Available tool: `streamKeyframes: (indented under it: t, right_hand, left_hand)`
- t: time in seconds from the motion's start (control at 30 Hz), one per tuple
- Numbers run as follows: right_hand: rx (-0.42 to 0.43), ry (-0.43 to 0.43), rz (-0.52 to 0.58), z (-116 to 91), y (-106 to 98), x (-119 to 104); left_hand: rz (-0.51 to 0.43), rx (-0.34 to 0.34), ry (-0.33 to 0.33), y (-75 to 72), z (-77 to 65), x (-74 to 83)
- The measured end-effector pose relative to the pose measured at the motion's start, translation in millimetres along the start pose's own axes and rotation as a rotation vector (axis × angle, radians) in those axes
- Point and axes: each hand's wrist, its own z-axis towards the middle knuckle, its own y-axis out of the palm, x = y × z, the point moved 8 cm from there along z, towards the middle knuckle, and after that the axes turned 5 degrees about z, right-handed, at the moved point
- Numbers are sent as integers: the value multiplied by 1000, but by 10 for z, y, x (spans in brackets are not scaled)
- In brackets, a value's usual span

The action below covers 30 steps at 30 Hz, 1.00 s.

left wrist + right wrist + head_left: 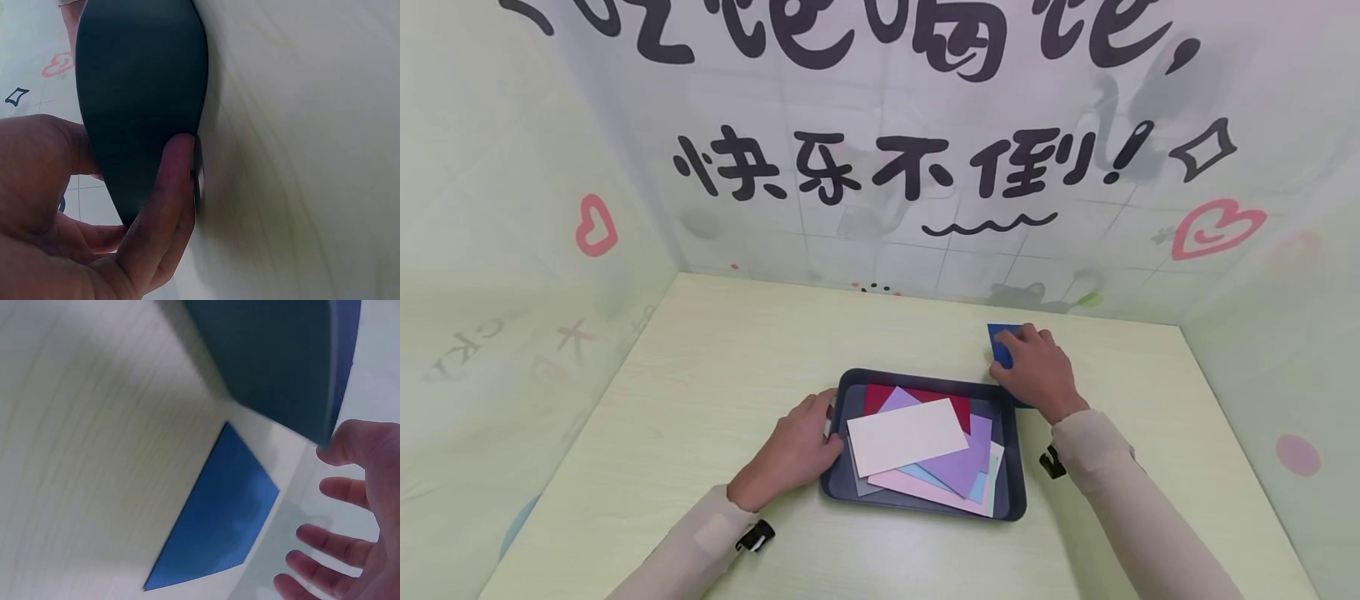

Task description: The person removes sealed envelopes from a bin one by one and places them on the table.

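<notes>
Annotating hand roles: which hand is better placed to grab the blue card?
Likely right: the right hand is open at the blue card; the left hand grips the tray on the side away from the card.

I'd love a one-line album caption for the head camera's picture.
Left hand gripping a dark tray of colourful cards, right hand over a blue card on the table.

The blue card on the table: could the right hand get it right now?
Likely yes: the right hand is close by, fingers spread, and nothing lies on the blue card, though the tray beside that hand may hinder.
</notes>
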Motion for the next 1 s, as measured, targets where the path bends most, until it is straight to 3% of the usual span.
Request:
streamKeyframes:
  t: [0.27, 0.4, 0.77, 1.0]
  right_hand:
    - [93, -200, 54, -109, -120, -348]
    - [99, -322, 83, -178, -165, -572]
    - [-26, -660, 98, -408, -149, -1154]
    - [-185, -748, 118, -516, -27, -1375]
  left_hand:
    - [-2, -2, -3, -13, -2, 9]
    - [-7, -1, -2, -13, -1, 9]
    - [-2, 9, 8, -17, -8, 20]
    - [5, 9, 8, -14, -6, 23]
